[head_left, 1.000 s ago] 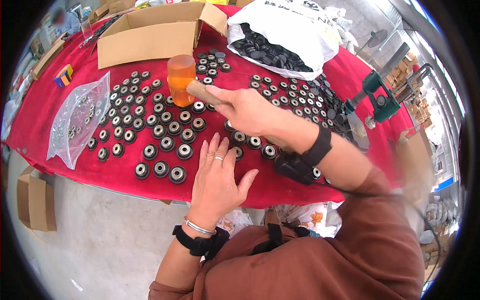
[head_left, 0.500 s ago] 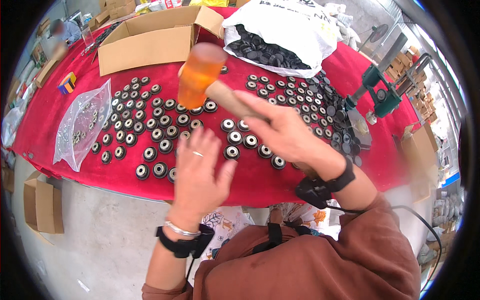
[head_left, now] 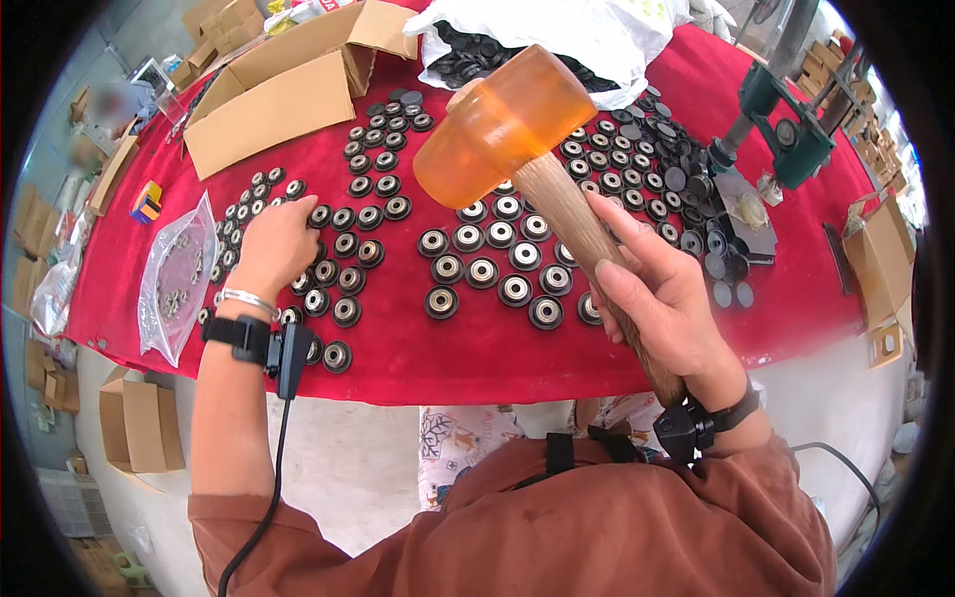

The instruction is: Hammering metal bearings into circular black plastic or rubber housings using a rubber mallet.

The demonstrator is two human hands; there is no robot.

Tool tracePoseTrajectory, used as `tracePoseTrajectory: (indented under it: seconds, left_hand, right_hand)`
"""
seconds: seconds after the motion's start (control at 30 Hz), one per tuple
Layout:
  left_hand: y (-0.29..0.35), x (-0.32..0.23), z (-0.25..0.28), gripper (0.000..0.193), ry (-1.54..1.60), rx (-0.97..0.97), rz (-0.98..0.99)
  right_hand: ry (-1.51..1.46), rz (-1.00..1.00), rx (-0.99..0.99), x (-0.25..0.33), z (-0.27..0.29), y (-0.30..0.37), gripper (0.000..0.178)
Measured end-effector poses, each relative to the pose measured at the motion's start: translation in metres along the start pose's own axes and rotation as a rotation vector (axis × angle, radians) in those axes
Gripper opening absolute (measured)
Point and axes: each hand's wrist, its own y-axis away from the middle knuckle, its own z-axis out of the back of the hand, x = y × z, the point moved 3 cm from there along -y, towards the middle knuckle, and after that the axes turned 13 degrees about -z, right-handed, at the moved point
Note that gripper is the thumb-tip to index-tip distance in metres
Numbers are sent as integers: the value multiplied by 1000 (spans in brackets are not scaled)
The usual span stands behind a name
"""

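My right hand (head_left: 662, 298) is closed round the wooden handle of a mallet (head_left: 507, 124). The mallet's thick orange see-through head hangs in the air above the table, hiding part of it. To the left, my left hand (head_left: 274, 244) reaches down among black wheels with metal bearings in their centres. Its fingers are curled together beside a wheel (head_left: 319, 216); what they pinch, if anything, is hidden. More such wheels (head_left: 481, 273) lie in a loose group below the mallet head, metal side up.
A red cloth (head_left: 398, 348) covers the table. At the back are a cardboard box (head_left: 269, 124) and a white sack (head_left: 597, 40) of black discs. Plain discs lie strewn near a green press (head_left: 786, 129) on the right. A clear plastic bag (head_left: 174, 284) lies left.
My left hand has moved left and away from me, its spread fingers curling in. My right hand has moved right and nearer me, with the mallet tilting differently. The whole view has shifted.
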Motion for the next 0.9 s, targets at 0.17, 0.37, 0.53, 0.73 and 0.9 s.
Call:
tracePoseTrajectory:
  seconds: [0.17, 0.37, 0.53, 0.73, 0.9]
  left_hand:
    - [-30, 20, -8, 45, -35, 77, -107]
    - [-53, 15, -6, 71, 136, 317, 5]
    - [-70, 7, -13, 83, 346, 416, 23]
    - [-82, -12, -30, 59, 520, 270, -10]
    - [-95, -37, -43, 38, 585, 216, -88]
  right_hand:
    - [-39, 16, -7, -3, 5, 11, 50]
    - [-91, -4, -53, -8, 14, 17, 50]
    - [-137, -18, -64, -10, 15, 17, 50]
    - [-118, -14, -68, -13, 18, 13, 50]
    - [-116, -37, -77, -15, 18, 11, 50]
